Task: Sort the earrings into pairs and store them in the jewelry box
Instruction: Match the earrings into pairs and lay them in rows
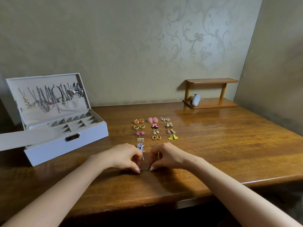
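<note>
Right hand pinches a dark wavy earring on the glossy wooden table; left hand curled, its grip hidden.

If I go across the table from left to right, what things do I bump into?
Jewelry box → left hand → dark squiggly earring → right hand → wooden shelf.
</note>
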